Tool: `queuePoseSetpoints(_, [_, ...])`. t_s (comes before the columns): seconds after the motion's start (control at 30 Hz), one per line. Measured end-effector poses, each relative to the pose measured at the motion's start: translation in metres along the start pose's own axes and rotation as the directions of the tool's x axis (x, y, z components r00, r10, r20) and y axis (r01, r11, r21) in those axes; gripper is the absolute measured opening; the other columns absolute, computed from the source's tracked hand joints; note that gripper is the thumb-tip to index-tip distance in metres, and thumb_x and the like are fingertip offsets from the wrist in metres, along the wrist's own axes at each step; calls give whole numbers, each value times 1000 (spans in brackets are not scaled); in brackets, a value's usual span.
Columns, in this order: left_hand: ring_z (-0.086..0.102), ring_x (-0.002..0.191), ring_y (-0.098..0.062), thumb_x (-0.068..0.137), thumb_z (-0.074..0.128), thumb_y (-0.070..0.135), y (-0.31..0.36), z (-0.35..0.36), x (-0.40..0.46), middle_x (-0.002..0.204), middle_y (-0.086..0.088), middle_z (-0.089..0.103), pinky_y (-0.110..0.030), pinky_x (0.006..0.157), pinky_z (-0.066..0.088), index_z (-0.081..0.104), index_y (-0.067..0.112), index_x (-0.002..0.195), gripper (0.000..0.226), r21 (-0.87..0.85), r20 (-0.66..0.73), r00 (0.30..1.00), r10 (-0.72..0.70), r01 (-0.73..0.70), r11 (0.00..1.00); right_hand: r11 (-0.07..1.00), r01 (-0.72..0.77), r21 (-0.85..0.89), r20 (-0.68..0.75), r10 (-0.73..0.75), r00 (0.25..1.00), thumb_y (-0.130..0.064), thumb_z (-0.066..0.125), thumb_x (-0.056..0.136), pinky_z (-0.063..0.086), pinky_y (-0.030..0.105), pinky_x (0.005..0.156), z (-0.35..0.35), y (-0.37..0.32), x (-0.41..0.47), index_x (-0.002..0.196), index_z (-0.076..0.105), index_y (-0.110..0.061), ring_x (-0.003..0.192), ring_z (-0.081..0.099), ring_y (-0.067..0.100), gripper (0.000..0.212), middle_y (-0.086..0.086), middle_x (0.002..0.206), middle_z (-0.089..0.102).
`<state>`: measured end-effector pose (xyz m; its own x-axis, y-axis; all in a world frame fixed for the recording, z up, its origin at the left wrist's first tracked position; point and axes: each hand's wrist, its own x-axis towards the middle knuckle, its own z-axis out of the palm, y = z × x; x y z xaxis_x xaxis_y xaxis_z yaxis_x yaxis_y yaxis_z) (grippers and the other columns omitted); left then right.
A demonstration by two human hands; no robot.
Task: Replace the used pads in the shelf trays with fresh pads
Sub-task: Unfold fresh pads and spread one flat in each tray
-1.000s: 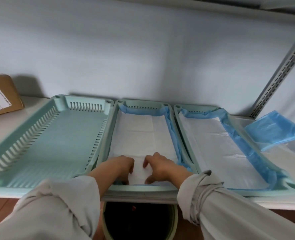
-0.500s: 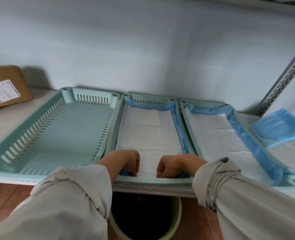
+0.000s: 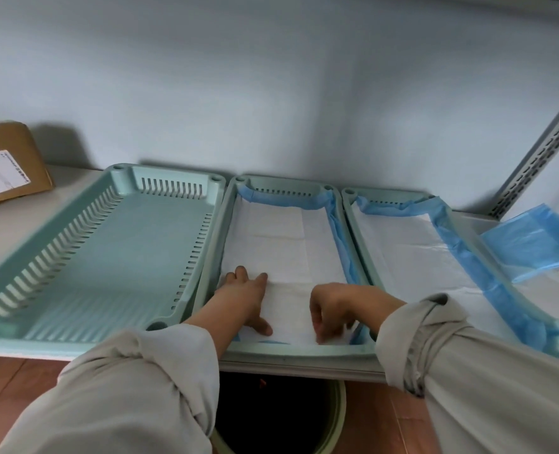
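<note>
shelf [image 3: 7, 224] | three green trays [image 3: 114, 257] side by side | cardboard box [image 3: 6, 162] at left | blue pad [image 3: 534, 240] at right

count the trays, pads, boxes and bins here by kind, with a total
green trays: 3, left, middle, right
pads lying in trays: 2, middle, right
folded blue pad: 1
cardboard box: 1
bin: 1
total: 8

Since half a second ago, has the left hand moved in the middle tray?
Yes. The left hand has stretched away from the middle tray's near rim toward its back wall, fingers now flat on the pad.
</note>
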<state>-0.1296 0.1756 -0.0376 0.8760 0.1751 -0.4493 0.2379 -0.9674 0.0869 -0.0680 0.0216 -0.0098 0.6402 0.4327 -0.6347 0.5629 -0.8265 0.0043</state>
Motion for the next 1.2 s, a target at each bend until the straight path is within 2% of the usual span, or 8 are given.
queuePoseSetpoints(0.1, [19,139,-41,70,73,56,4,-1,8,153,-15,9,-51,114,27,12,24,151,106,90,25,1000,10,-12,996,1000,24,-3,-270,-24,963,-40,73,78,40,38,101,5,12,6,138,41,-22,126,42,27,70,7,140,40])
queuePoseSetpoints(0.2, [19,139,-40,72,70,58,7,-5,13,155,-12,13,-50,115,25,11,23,152,105,170,43,999,26,-33,985,1000,-2,19,-128,5,992,-47,68,81,26,44,115,16,22,13,152,10,-27,142,22,34,94,10,157,12])
queuePoseSetpoints(0.33, [18,139,-40,72,70,59,6,-7,15,155,-10,17,-51,115,24,10,25,152,106,173,53,998,35,-44,984,997,-24,67,-104,31,994,-44,66,84,23,47,117,19,21,15,153,2,-29,144,14,37,95,10,160,2])
queuePoseSetpoints(0.5, [18,141,-38,72,66,63,3,-6,13,157,-9,14,-49,117,23,7,25,153,107,195,42,998,50,-57,979,993,-73,98,-110,84,990,-43,70,81,31,47,113,14,17,15,151,14,-23,139,29,35,92,14,155,18])
queuePoseSetpoints(0.63, [6,143,-46,74,64,64,7,0,10,160,-7,-5,-53,118,15,-4,25,153,110,153,85,996,8,-21,988,981,-134,137,-71,145,987,-44,64,86,26,46,115,21,16,16,152,10,-17,143,21,37,89,20,157,6])
queuePoseSetpoints(0.7, [0,144,-46,77,62,62,5,-2,7,160,-6,-11,-53,119,10,-6,25,153,108,111,115,993,3,-15,994,983,-112,149,-84,126,988,-42,65,85,31,42,113,15,17,13,148,23,-14,138,33,33,81,17,154,23])
queuePoseSetpoints(0.9, [25,144,-26,91,53,50,27,-29,0,157,-10,22,-39,118,22,18,10,151,81,6,70,997,40,-40,999,982,-11,190,-307,70,949,-33,56,93,33,36,111,-12,28,-14,145,33,-12,135,39,27,60,9,150,36])
queuePoseSetpoints(1.2, [25,145,-24,96,50,39,99,-65,-6,158,-7,21,-37,118,22,19,11,151,70,25,-89,974,209,-208,978,971,-90,223,-434,181,883,-27,52,94,41,37,102,-16,74,-48,133,49,-14,123,49,25,41,7,137,50])
